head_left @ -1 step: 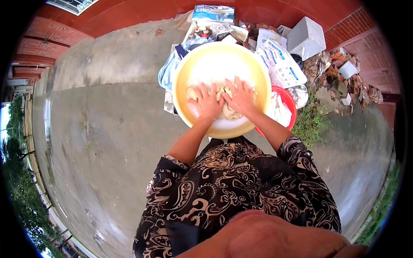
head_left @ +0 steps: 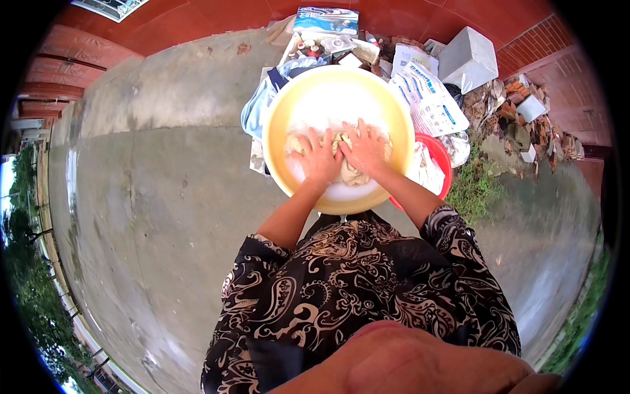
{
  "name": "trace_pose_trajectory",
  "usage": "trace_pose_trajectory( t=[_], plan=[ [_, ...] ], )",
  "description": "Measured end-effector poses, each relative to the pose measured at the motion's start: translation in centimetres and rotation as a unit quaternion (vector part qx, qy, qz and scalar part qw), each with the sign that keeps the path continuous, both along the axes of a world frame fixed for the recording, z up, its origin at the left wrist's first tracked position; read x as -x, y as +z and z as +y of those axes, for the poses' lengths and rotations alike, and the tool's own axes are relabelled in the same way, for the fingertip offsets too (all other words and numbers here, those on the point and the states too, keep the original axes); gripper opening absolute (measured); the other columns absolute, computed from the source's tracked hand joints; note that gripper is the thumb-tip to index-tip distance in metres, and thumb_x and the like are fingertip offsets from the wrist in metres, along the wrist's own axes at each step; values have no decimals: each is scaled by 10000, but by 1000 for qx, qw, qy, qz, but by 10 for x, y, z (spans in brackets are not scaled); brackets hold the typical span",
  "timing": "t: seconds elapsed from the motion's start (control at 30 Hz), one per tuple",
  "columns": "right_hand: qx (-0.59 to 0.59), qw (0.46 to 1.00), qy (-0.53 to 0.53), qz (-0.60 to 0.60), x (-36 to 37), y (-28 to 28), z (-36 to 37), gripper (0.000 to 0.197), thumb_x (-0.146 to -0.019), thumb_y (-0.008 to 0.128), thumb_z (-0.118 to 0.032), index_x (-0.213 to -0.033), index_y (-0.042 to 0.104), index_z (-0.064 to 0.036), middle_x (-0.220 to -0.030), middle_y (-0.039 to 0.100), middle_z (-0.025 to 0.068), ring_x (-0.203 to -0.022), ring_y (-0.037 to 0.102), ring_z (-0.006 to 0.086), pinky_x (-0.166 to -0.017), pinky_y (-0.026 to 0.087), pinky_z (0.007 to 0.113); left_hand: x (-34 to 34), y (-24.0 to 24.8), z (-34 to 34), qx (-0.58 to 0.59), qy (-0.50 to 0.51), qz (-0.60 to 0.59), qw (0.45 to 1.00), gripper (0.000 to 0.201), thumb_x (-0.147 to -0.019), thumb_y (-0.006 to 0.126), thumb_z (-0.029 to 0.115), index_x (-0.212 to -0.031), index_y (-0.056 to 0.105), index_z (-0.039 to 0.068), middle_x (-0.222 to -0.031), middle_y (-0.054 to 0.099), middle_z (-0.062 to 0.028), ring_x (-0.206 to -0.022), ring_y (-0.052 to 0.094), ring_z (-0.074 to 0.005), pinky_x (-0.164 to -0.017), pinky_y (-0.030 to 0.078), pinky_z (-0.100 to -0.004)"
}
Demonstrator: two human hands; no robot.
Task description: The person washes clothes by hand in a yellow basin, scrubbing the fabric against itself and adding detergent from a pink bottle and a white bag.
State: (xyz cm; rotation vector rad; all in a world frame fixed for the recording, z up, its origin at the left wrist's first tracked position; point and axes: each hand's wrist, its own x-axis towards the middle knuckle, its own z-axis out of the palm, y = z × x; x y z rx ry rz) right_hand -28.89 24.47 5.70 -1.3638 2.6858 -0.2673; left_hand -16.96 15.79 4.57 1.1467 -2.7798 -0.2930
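Observation:
A wide yellow basin (head_left: 273, 125) stands in front of me with whitish, sudsy water in it. A beige wet cloth (head_left: 354, 175) lies bunched in the near half of the basin. On the cloth's left part rests my left hand (head_left: 319, 159), open, its fingers spread and pointing away from me. My right hand (head_left: 365, 151) presses on the cloth beside it, also open with fingers apart. The two thumbs come close together over the middle of the cloth. Part of the cloth is hidden under my palms.
A red basin (head_left: 446, 164) with white cloth sits right of the yellow one. Light blue cloth (head_left: 252, 115) hangs at the left. Behind are a blue box (head_left: 326, 21), a printed white bag (head_left: 430, 102) and a grey block (head_left: 467, 59). Bricks and rubble (head_left: 525, 125) lie farther right.

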Motion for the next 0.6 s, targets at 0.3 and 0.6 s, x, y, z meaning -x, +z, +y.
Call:
trace_pose_trajectory(
  t=[0.3,0.6],
  plan=[
    [-89,983,-24,-158,57,-74,-56,328,-887,605,-316,-1093,738,-98,-1006,713,192,-1152,565,415,-921,470,521,58,-19,-47,-147,14,-39,988,276,-937,476,149,-1141,605,15,-1057,675,-230,-1028,656,-387,-866,432,-559],
    [230,853,-211,-419,92,-84,-40,339,-946,667,-367,-899,740,-40,-804,673,47,-766,613,167,-784,508,330,69,-8,-70,-262,146,160,941,737,-977,406,618,-1132,668,-54,-1056,669,-339,-1049,633,-498,-964,477,-512]
  ],
)
